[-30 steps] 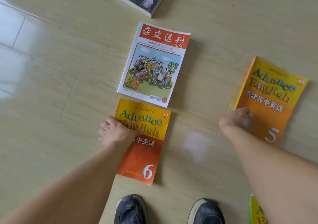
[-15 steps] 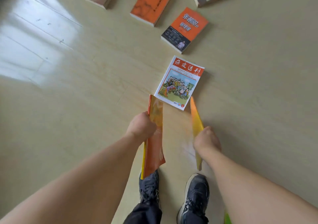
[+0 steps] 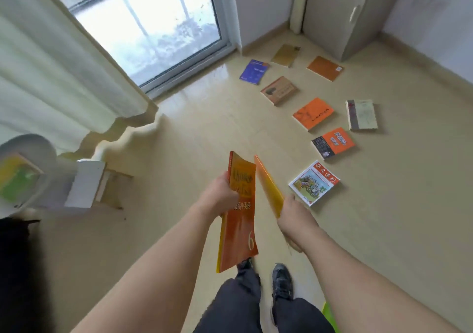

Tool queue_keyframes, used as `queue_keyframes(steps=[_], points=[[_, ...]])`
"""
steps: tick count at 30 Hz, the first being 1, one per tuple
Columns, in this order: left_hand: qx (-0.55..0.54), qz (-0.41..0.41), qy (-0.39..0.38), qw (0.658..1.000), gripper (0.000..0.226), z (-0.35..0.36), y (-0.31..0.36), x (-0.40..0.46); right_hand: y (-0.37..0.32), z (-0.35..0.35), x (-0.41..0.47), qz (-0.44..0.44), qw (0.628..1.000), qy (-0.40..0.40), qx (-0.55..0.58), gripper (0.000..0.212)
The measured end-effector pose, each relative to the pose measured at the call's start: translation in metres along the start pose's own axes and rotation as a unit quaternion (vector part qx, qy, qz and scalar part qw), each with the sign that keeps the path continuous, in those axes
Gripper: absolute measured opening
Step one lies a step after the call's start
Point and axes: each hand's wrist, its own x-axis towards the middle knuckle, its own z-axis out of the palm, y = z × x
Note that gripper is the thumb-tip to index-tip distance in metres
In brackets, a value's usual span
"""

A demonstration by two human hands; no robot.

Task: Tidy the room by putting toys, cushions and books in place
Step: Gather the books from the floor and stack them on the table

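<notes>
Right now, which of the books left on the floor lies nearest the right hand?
The white magazine with the cartoon cover, just beyond the right hand; the orange-and-black book and the rest lie farther off.

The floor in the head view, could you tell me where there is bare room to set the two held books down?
Bare floor lies between the curtain and the scattered books; more lies right of the cartoon-cover magazine. The books' strip toward the cabinet is crowded.
</notes>
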Motion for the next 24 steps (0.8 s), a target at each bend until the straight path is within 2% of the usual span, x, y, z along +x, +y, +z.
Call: queue_keyframes(steps=[6, 9, 11, 14, 20, 24], points=[[-0.106, -0.042, 0.138, 0.984, 0.037, -0.065, -0.099, -0.073, -0.116, 0.0, -0.056, -0.111, 0.991, 0.015, -0.074, 0.025], [-0.164, -0.088, 0.202, 0.962, 0.037, -0.101, -0.16, -0.083, -0.169, 0.027, -0.064, -0.159, 0.981, 0.018, -0.113, 0.024], [-0.191, -0.108, 0.234, 0.947, 0.027, -0.131, -0.202, -0.09, -0.212, 0.053, -0.067, -0.18, 0.975, 0.018, -0.129, 0.023], [-0.242, -0.14, 0.27, 0.921, 0.012, -0.181, -0.265, -0.098, -0.281, 0.093, -0.072, -0.192, 0.973, 0.01, -0.127, 0.022], [-0.355, -0.204, 0.334, 0.849, 0.026, -0.28, -0.384, -0.11, -0.414, 0.171, -0.081, -0.186, 0.979, -0.019, -0.081, 0.018], [-0.377, -0.221, 0.366, 0.822, 0.024, -0.334, -0.446, -0.124, -0.489, 0.206, -0.087, -0.195, 0.98, -0.023, -0.036, 0.012]])
